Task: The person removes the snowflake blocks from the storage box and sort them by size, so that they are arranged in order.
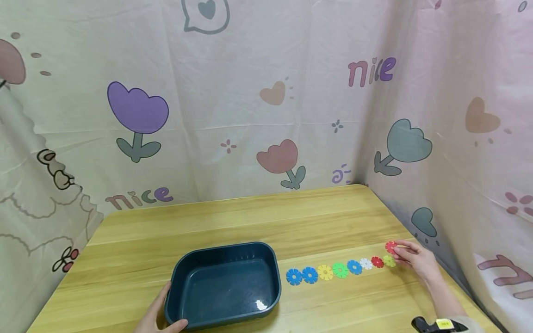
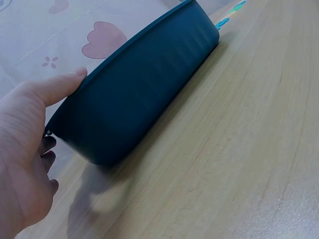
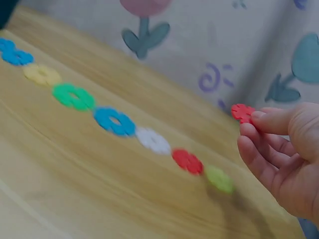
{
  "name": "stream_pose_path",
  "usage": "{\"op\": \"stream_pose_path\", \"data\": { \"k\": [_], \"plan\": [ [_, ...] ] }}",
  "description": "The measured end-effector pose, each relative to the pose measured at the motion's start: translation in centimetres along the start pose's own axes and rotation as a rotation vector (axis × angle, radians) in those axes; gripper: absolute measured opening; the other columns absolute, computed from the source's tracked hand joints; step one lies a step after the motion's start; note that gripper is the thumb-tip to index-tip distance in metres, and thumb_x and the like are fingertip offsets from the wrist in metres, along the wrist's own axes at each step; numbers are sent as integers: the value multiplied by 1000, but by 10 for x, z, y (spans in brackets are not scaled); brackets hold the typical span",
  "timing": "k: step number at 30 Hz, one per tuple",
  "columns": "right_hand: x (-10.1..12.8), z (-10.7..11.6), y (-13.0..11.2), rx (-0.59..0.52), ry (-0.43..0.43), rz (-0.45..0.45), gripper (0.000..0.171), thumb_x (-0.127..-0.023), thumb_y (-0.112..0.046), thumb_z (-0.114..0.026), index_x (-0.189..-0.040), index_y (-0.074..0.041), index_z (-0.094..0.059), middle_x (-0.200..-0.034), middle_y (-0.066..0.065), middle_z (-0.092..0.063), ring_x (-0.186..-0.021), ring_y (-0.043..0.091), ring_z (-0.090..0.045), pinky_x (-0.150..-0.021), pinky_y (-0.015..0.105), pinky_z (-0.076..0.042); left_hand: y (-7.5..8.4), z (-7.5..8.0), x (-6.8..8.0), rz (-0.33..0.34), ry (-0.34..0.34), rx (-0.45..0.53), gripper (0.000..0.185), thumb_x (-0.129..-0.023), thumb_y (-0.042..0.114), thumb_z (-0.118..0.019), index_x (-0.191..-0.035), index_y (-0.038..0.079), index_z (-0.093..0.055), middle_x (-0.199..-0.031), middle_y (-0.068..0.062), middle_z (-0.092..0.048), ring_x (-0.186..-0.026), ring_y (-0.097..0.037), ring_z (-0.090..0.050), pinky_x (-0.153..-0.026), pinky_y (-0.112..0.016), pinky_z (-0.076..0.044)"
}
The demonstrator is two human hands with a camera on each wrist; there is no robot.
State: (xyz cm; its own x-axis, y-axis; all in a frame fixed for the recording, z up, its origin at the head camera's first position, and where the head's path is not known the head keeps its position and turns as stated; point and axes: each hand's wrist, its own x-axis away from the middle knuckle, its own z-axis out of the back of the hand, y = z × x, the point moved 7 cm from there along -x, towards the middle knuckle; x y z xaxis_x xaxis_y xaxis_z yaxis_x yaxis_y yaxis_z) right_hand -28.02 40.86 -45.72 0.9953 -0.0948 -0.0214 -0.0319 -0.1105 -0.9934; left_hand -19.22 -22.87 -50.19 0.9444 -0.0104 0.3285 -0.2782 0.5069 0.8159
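Note:
My left hand (image 1: 157, 317) grips the near left corner of a dark teal plastic basin (image 1: 229, 296). In the left wrist view the thumb lies on the basin's rim and the other fingers are partly hidden behind it. At the right, my right hand (image 1: 418, 261) pinches a red snowflake disc (image 3: 242, 113) between thumb and fingertips, raised above the table. Just below it lies a yellow-green disc (image 3: 219, 179), the right end of a row. Leftward from there come a red disc (image 1: 377, 262), a white disc (image 1: 366, 263) and a blue disc (image 1: 355, 267).
Further left the row holds a green disc (image 1: 340, 270), a yellow disc (image 1: 325, 272) and two blue discs, the last blue disc (image 1: 294, 276) near the basin's right side. Everything stands on a wooden table (image 1: 333, 305). A printed curtain (image 1: 233, 101) hangs behind and along the sides.

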Motion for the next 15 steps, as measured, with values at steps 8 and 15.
{"op": "stream_pose_path", "data": {
  "k": [8,15],
  "plan": [
    [-3,42,26,339,142,-203,19,-85,-20,-68,-80,-38,-63,-74,-10,-66,-66,4,-63,-58,23,-54,3,-1,2,-20,9,5,103,-79,32,-72,-148,3,0,-144,-37,0,-125,-61,-9,-89,-73,-25],
    [-4,55,32,476,215,-217,14,-86,-15,-64,-95,-6,-70,-70,-9,-65,-61,4,-62,-51,25,-53,-1,0,1,-20,12,32,104,-79,31,-72,-148,6,1,-145,-35,1,-126,-59,-8,-91,-74,-22]
  ]
}}
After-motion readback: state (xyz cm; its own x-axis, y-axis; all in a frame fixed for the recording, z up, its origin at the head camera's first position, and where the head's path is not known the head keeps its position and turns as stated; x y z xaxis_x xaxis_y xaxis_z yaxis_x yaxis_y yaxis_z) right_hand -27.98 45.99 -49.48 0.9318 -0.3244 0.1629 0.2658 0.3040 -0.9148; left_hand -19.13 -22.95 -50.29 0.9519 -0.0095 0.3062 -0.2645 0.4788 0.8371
